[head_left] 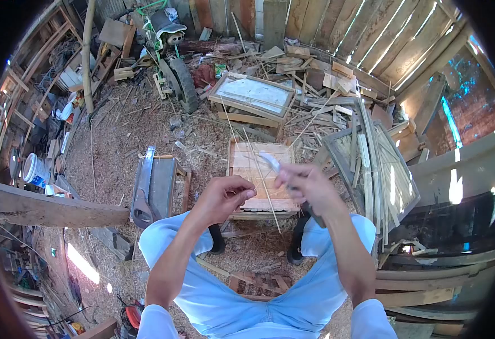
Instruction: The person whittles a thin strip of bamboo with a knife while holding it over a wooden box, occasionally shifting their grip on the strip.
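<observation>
My right hand (pixel 309 186) is closed round a knife (pixel 269 161), its pale curved blade pointing up and left; the hand is slightly blurred. To its left, my left hand (pixel 230 195) has its fingers curled, thumb near the fingertips; whatever lies between them is too small to make out. Both hands are above a low wooden stool (pixel 247 164) between my knees. Thin sticks (pixel 263 183) lie crossed over the stool top, one reaching past its front edge. The hands are apart from each other.
A handsaw (pixel 144 189) rests on a dark-topped bench (pixel 161 183) at the left. Behind the stool stands a framed panel (pixel 253 93) near scrap wood. A wooden frame (pixel 394 175) leans at the right; a white bucket (pixel 35 170) is far left.
</observation>
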A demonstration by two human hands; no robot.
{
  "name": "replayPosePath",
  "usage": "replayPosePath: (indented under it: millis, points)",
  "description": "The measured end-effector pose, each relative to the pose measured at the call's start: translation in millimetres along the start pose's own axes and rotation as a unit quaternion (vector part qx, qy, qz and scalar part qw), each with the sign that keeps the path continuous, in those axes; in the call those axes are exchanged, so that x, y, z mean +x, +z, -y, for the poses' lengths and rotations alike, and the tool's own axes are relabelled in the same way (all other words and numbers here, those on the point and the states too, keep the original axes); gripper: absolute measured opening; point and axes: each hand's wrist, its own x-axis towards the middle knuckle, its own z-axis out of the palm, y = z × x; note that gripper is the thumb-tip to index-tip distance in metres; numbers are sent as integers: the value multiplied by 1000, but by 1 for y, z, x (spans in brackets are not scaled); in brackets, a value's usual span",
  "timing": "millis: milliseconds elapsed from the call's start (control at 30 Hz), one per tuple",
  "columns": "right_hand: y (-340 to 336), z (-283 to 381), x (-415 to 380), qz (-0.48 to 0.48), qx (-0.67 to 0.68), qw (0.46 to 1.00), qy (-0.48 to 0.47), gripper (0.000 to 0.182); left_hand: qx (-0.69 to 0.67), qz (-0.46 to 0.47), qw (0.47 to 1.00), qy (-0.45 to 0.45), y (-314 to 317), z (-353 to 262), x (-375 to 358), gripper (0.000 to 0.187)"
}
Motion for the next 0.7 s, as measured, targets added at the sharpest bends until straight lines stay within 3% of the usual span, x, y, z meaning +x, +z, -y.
replayPosePath:
  millis: [33,200,333,400,500,567,633,700]
  points:
    - [-8,4,3,-39,-17,999,-10,33,9,1,1000,-1,-1,0,-1,15]
    - [-10,12,-4,-45,16,999,-24,33,34,-2,999,12,-2,0,1,13]
    - [-4,6,-5,21,23,999,10,34,33,-3,999,13,-2,-2,0,12]
    - [-22,14,-1,-42,24,999,-26,35,49,-10,998,30,-3,0,-1,12]
    - [-30,17,-2,-56,38,997,-39,36,37,-22,999,26,-4,5,0,10]
    - [-18,10,-3,-36,47,998,-30,37,106,-20,991,78,-4,4,1,12]
    - [-5,2,-4,25,17,999,-13,36,118,-20,990,79,-4,1,2,11]
    - [-11,4,-1,13,16,1000,-4,37,129,-19,988,77,-3,1,1,10]
